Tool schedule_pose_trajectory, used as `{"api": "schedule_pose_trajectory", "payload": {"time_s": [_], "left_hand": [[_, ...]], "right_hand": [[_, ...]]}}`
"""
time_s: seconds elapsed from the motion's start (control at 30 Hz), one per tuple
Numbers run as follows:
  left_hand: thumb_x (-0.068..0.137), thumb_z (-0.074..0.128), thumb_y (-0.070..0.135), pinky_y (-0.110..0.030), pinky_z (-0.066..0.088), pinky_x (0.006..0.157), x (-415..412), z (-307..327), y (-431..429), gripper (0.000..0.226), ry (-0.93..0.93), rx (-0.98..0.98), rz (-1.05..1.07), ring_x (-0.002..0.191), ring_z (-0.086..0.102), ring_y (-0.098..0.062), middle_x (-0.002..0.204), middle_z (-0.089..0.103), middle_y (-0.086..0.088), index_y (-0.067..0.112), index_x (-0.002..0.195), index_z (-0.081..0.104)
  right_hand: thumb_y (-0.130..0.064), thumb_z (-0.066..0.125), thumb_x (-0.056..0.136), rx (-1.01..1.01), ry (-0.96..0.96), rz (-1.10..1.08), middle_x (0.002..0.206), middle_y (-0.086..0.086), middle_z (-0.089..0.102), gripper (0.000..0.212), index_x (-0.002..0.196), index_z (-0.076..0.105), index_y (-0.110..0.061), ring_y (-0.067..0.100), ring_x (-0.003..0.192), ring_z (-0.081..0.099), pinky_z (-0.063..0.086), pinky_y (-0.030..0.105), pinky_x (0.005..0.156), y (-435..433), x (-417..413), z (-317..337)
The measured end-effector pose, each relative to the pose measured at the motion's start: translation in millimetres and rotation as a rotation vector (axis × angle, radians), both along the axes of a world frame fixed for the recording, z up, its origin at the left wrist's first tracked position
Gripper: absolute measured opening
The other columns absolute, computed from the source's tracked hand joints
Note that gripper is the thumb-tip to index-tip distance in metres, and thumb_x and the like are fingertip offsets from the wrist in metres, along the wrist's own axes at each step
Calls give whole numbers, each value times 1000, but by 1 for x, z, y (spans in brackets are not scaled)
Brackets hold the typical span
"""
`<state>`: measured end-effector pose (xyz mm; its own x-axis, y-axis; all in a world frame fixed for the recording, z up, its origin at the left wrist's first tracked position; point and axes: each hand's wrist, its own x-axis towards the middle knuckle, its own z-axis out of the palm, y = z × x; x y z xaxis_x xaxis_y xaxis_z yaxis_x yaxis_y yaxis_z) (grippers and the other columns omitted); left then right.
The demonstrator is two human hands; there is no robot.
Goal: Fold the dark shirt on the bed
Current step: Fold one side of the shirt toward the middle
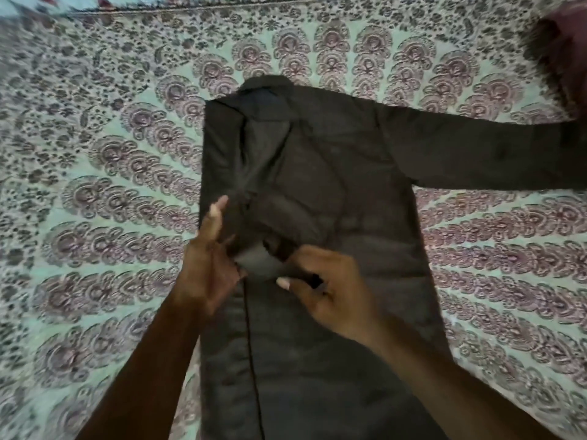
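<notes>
While your left hand [209, 249] pinches the folded-in sleeve [286, 198] near its end and your right hand [327, 290] curls thumb and fingers round the cuff [263, 260], the risk sits between them. Pull the two hands unevenly and the sleeve will likely twist, dragging the crease along the shirt's 9 o'clock edge out of line. Lift too high and the layer beneath may rise with it, rumpling the panel you want to keep flat. The cloth looks thin and smooth, so it could also slide out of a light pinch. The view is blurred, so you cannot judge from it how firmly each finger bears.

The dark shirt [349, 160] lies flat on the bed [95, 160], directly under both hands. Its collar is at 12 o'clock from them and its hem runs off toward 6 o'clock. Its other sleeve [476, 154] stretches out unfolded toward 2 o'clock, and a hard tug on the body would probably drag it askew.
</notes>
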<state>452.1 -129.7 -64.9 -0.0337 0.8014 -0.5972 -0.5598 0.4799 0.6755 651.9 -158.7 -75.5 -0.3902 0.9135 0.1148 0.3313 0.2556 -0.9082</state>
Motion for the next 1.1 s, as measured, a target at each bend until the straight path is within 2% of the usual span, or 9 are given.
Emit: {"api": "schedule_pose_trajectory", "payload": {"time_s": [0.13, 0.23, 0.33, 0.43, 0.57, 0.83, 0.9, 1.0, 1.1], "left_hand": [[88, 64, -5, -27, 62, 75, -49, 4, -61, 56, 327, 18, -200, 109, 71, -16, 112, 77, 6, 24, 136, 60], [81, 75, -11, -25, 60, 72, -75, -9, -106, 56, 606, -12, -374, 96, 74, -14, 97, 80, 7, 29, 119, 73], [77, 77, -11, -34, 58, 81, -83, -23, -141, 63, 609, -10, -416, 79, 63, -18, 84, 72, -14, 36, 118, 74], [80, 72, -16, -17, 49, 70, -80, -32, -165, 68, 641, 27, -419, 65, 54, -4, 60, 55, -2, 35, 125, 69], [79, 71, -17, -18, 45, 65, -74, -42, -181, 72, 633, 25, -412, 59, 52, 4, 55, 57, 18, 33, 131, 62], [75, 71, -7, -26, 54, 67, -71, -66, -212, 89, 758, 72, -468, 67, 59, -10, 80, 63, 4, 54, 138, 51], [74, 70, -4, -32, 58, 69, -71, -68, -216, 91, 780, 91, -488, 69, 62, -13, 99, 67, 12, 54, 141, 47], [69, 69, 4, -28, 60, 77, -69, -64, -218, 96, 788, 115, -518, 84, 62, -8, 139, 45, 37, 65, 138, 39], [76, 74, 6, -22, 59, 79, -69, -69, -222, 98, 783, 112, -603, 106, 64, -4, 158, 29, 26, 58, 147, 31]], "right_hand": [[-12, 68, 91, -70, -97, 297, 90, 8, 72, 13, 94, 74, 0, 20, 79, 70, 54, 40, 63, -33, -31, -2], [-17, 68, 85, -97, -215, 456, 82, -3, 66, 6, 82, 69, -11, 16, 70, 65, 49, 36, 55, -56, -40, 1], [-23, 68, 77, -66, -350, 535, 77, -9, 58, 9, 74, 61, -20, 12, 65, 56, 31, 22, 52, -79, -42, 7], [-31, 62, 74, -55, -478, 607, 80, -10, 59, 7, 75, 61, -24, 12, 67, 59, 34, 22, 51, -97, -43, 7], [-40, 56, 73, -32, -588, 624, 85, -12, 62, 18, 82, 66, -29, 16, 67, 64, 42, 21, 51, -114, -46, 4], [-43, 58, 68, 50, -736, 763, 91, -9, 61, 24, 88, 63, -31, 14, 73, 62, 50, 23, 52, -136, -45, 5], [-46, 57, 69, 62, -752, 767, 97, -8, 63, 29, 93, 63, -32, 15, 78, 65, 55, 26, 57, -140, -44, 0], [-47, 53, 72, 72, -769, 803, 101, -5, 62, 32, 98, 63, -30, 18, 83, 65, 59, 33, 63, -146, -45, -11], [-45, 66, 74, 95, -831, 826, 107, -3, 64, 32, 101, 65, -28, 19, 87, 67, 61, 35, 63, -150, -47, -22]]}}
